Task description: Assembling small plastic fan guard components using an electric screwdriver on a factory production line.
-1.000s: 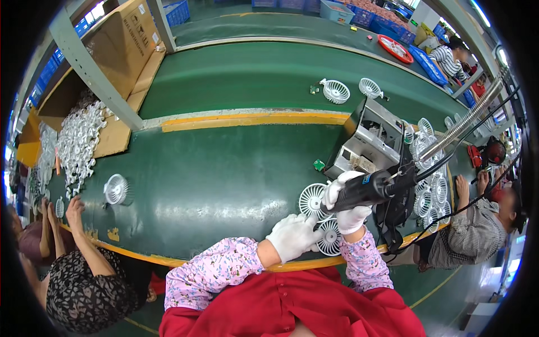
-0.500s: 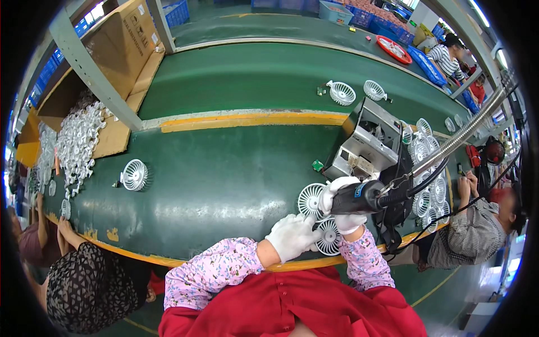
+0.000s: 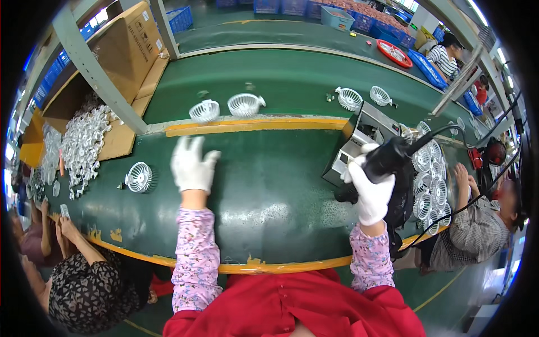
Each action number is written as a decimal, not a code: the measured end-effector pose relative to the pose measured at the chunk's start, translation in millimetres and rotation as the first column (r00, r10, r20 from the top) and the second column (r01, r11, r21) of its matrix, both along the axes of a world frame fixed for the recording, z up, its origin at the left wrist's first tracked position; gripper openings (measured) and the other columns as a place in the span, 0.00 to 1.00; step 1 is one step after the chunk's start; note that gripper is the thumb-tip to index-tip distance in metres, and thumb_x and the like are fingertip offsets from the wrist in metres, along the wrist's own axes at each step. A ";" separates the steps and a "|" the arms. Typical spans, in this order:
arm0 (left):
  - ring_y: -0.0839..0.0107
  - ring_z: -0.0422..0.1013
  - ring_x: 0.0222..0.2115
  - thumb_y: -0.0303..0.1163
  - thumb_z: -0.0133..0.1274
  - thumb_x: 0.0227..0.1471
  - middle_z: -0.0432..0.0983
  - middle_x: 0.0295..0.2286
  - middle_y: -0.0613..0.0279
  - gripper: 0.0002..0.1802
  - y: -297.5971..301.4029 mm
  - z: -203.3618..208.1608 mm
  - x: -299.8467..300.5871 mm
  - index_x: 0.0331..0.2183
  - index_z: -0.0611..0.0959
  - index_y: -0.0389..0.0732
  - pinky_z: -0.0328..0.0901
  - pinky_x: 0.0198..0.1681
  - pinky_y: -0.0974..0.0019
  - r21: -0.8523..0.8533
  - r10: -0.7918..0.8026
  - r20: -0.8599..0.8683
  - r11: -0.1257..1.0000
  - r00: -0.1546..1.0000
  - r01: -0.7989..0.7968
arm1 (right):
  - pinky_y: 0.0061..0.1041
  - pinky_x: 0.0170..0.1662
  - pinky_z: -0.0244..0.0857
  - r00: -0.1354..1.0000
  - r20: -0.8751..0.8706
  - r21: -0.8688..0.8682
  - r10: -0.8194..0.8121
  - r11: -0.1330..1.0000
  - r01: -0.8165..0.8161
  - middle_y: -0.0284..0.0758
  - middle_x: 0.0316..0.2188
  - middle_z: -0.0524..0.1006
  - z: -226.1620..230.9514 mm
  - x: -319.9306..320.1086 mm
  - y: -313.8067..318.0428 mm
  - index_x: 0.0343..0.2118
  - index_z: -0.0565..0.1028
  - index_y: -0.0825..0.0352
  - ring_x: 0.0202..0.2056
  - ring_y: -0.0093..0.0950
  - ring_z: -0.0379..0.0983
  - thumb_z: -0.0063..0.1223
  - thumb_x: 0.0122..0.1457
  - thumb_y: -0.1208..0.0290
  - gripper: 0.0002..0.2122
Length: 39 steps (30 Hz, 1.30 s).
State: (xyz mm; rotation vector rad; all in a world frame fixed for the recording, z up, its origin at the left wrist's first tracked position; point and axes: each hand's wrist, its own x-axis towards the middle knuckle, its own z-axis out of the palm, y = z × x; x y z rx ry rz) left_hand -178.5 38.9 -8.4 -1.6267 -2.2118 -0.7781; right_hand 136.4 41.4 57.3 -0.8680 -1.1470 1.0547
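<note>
My left hand (image 3: 192, 164), in a white glove, is stretched out over the green worktop with its fingers apart and nothing in them. Just past its fingers, two white slotted round fan housings (image 3: 245, 105) lie by the ledge, slightly blurred. My gloved right hand (image 3: 370, 194) is wrapped round a black electric screwdriver (image 3: 389, 157) on a cable. The tool is tilted beside a metal screw feeder box (image 3: 353, 143), whose front it partly covers.
A single fan housing (image 3: 138, 177) lies at left, near a cardboard box (image 3: 126, 45) spilling white plastic parts (image 3: 84, 137). More housings (image 3: 429, 185) are stacked right of the feeder. Two others (image 3: 350, 99) sit on the far belt (image 3: 292, 73). Co-workers sit on both sides.
My left hand has moved far left and forward and opened. The two housings under my hands are gone from there; two now lie past the ledge. My right hand has lifted the screwdriver.
</note>
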 end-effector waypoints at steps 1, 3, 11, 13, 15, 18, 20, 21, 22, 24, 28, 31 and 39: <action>0.53 0.64 0.47 0.41 0.62 0.36 0.68 0.45 0.47 0.27 -9.3 13.3 -13.6 0.42 0.78 0.44 0.59 0.50 0.57 -0.038 0.158 -0.029 0.987 0.987 -0.159 | 0.18 0.27 0.64 1.000 0.006 -0.001 -0.025 1.000 0.025 0.30 0.21 0.71 -8.5 -3.2 3.5 0.40 0.67 0.69 0.22 0.19 0.69 0.55 0.46 0.86 0.17; 0.54 0.59 0.50 0.47 0.59 0.38 0.64 0.48 0.50 0.27 -19.5 15.2 -44.2 0.42 0.77 0.47 0.59 0.50 0.56 -0.138 0.492 -0.077 0.856 0.867 -0.498 | 0.17 0.24 0.63 0.990 0.049 0.084 -0.131 0.988 0.127 0.29 0.21 0.71 -26.0 -5.4 12.3 0.38 0.68 0.69 0.20 0.18 0.68 0.54 0.46 0.85 0.15; 0.52 0.66 0.45 0.43 0.58 0.41 0.59 0.50 0.50 0.23 -35.4 -12.9 -101.0 0.41 0.77 0.44 0.63 0.48 0.57 -0.361 0.683 0.159 0.713 0.713 -0.602 | 0.17 0.21 0.62 0.965 0.150 0.230 -0.214 0.957 0.177 0.29 0.20 0.69 -60.4 -2.6 18.5 0.37 0.67 0.68 0.18 0.20 0.68 0.52 0.45 0.88 0.15; 0.53 0.66 0.45 0.39 0.58 0.41 0.61 0.49 0.53 0.20 -27.2 -25.5 -90.5 0.38 0.78 0.43 0.63 0.48 0.58 -0.298 0.545 0.148 0.820 0.825 -0.489 | 0.21 0.20 0.63 0.993 0.013 0.244 -0.117 0.963 0.111 0.31 0.19 0.68 -46.6 -0.6 15.3 0.39 0.64 0.69 0.16 0.22 0.66 0.50 0.46 0.87 0.16; 0.53 0.68 0.41 0.37 0.58 0.40 0.63 0.45 0.55 0.12 -20.0 -26.3 -66.6 0.29 0.79 0.42 0.64 0.45 0.58 -0.239 0.357 0.177 0.920 0.917 -0.312 | 0.24 0.20 0.63 0.997 -0.039 0.345 -0.070 0.935 0.079 0.32 0.16 0.66 -1.8 -5.0 8.3 0.41 0.63 0.69 0.14 0.23 0.63 0.47 0.48 0.86 0.15; 0.57 0.68 0.39 0.36 0.59 0.34 0.68 0.40 0.55 0.08 -10.8 -29.9 -9.4 0.20 0.82 0.43 0.65 0.41 0.60 -0.087 -0.032 0.236 0.995 0.971 0.054 | 0.24 0.20 0.61 0.992 -0.122 0.592 -0.035 0.800 0.101 0.31 0.17 0.64 37.9 6.3 21.1 0.43 0.63 0.68 0.14 0.22 0.61 0.42 0.51 0.87 0.16; 0.59 0.68 0.36 0.34 0.62 0.30 0.69 0.35 0.54 0.07 -11.5 -20.3 37.9 0.20 0.84 0.45 0.65 0.40 0.63 -0.052 -0.364 0.225 0.922 0.904 0.385 | 0.25 0.24 0.66 0.973 -0.180 0.670 -0.148 0.705 0.231 0.33 0.24 0.68 50.0 12.8 37.1 0.43 0.63 0.68 0.18 0.24 0.66 0.45 0.48 0.92 0.19; 0.61 0.69 0.35 0.35 0.64 0.27 0.70 0.34 0.56 0.09 -14.5 -11.2 63.0 0.20 0.84 0.46 0.65 0.39 0.64 -0.060 -0.469 0.282 0.862 0.837 0.503 | 0.24 0.26 0.67 0.956 -0.173 0.695 -0.239 0.657 0.290 0.33 0.24 0.70 50.9 14.4 47.7 0.44 0.63 0.70 0.21 0.23 0.68 0.48 0.47 0.91 0.19; 0.64 0.69 0.34 0.36 0.65 0.26 0.71 0.31 0.59 0.10 -19.0 -7.7 81.1 0.20 0.84 0.48 0.66 0.38 0.65 -0.089 -0.530 0.322 0.808 0.784 0.583 | 0.21 0.30 0.67 0.891 -0.076 0.668 -0.448 0.641 0.379 0.31 0.24 0.72 49.2 17.1 54.9 0.43 0.66 0.70 0.25 0.20 0.69 0.53 0.46 0.89 0.19; 0.65 0.70 0.31 0.37 0.65 0.28 0.73 0.27 0.64 0.09 -30.5 -3.4 113.8 0.20 0.84 0.48 0.66 0.35 0.65 -0.065 -0.641 0.329 0.717 0.693 0.694 | 0.15 0.34 0.62 0.902 0.085 0.485 -0.424 0.808 0.334 0.26 0.25 0.71 34.7 27.8 66.4 0.40 0.68 0.69 0.27 0.14 0.67 0.58 0.45 0.86 0.18; 0.60 0.70 0.30 0.41 0.62 0.33 0.72 0.28 0.60 0.14 -52.1 -8.9 146.8 0.27 0.82 0.47 0.65 0.32 0.60 -0.177 -0.757 0.285 0.561 0.588 0.809 | 0.25 0.24 0.64 0.994 -0.109 0.576 0.013 0.816 0.052 0.32 0.18 0.66 52.9 23.2 20.9 0.41 0.63 0.67 0.17 0.22 0.64 0.45 0.49 0.89 0.16; 0.61 0.70 0.28 0.43 0.62 0.33 0.71 0.28 0.59 0.19 -52.0 -9.0 149.8 0.33 0.81 0.50 0.65 0.31 0.60 -0.093 -0.782 0.268 0.561 0.563 0.823 | 0.23 0.20 0.63 0.994 -0.102 0.502 0.034 0.865 0.022 0.33 0.18 0.67 47.5 15.8 8.5 0.42 0.64 0.70 0.15 0.22 0.64 0.46 0.49 0.89 0.16; 0.60 0.69 0.31 0.48 0.60 0.36 0.70 0.28 0.59 0.19 -46.5 -21.8 139.6 0.31 0.81 0.48 0.65 0.35 0.59 -0.311 -0.697 0.364 0.534 0.617 0.786 | 0.17 0.22 0.62 0.989 -0.046 0.184 -0.138 0.972 0.145 0.30 0.23 0.69 14.3 17.9 23.5 0.33 0.69 0.69 0.19 0.18 0.68 0.53 0.46 0.86 0.11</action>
